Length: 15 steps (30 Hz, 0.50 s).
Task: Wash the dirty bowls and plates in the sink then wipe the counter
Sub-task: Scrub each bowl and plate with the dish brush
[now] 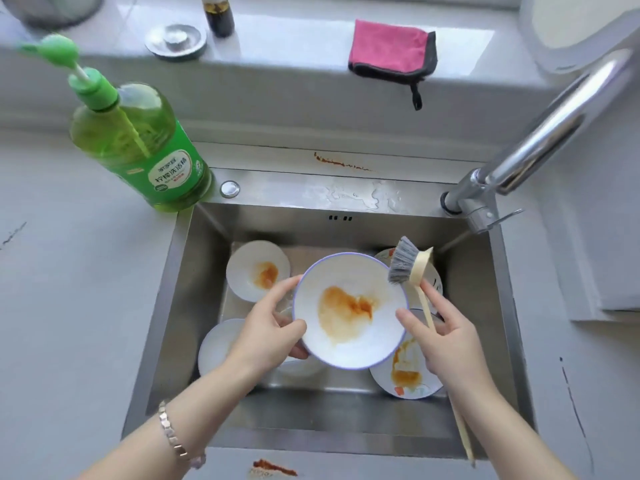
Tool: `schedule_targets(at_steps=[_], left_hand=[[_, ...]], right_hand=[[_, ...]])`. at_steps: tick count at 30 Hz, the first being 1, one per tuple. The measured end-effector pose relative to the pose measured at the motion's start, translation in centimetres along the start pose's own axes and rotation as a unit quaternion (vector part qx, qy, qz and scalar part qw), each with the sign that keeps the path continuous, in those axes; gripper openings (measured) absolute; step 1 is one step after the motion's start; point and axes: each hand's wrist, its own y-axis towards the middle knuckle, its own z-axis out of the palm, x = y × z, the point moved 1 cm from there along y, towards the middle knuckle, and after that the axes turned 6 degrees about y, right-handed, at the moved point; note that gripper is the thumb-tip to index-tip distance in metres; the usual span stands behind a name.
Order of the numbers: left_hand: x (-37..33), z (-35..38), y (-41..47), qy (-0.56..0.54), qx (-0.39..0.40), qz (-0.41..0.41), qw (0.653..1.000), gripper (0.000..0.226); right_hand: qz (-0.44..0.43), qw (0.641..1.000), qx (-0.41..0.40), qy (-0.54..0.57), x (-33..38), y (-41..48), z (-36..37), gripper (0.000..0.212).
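Observation:
Over the steel sink (194, 271) my left hand (266, 327) grips the left rim of a white bowl (356, 344) with a purple edge and an orange stain inside. My right hand (446, 334) holds the cream handle of a dish brush (405, 261), whose grey bristles hang just off the bowl's upper right rim. In the basin lie a stained small plate (258, 270), a white plate (216, 344) at the left, and a patterned stained plate (408, 375) under my right hand.
A green dish soap bottle (138, 143) stands at the sink's back left corner. The chrome tap (540, 140) reaches in from the right. A pink cloth (391, 46), a metal strainer (176, 39) and a dark bottle (218, 15) sit on the ledge. Orange smears mark the counter (343, 162) (273, 467).

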Motion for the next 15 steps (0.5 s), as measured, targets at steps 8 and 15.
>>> schedule_targets(at_steps=[8, 15], left_hand=[[-0.9, 0.3, -7.5, -0.024, -0.029, -0.010, 0.999, 0.063], [-0.7, 0.8, -10.8, -0.065, -0.047, 0.038, 0.996, 0.051]], right_hand=[[-0.005, 0.997, 0.048, -0.053, 0.5, -4.4, -0.6, 0.066], [0.001, 0.998, 0.044, -0.051, 1.5, -6.6, -1.4, 0.069]])
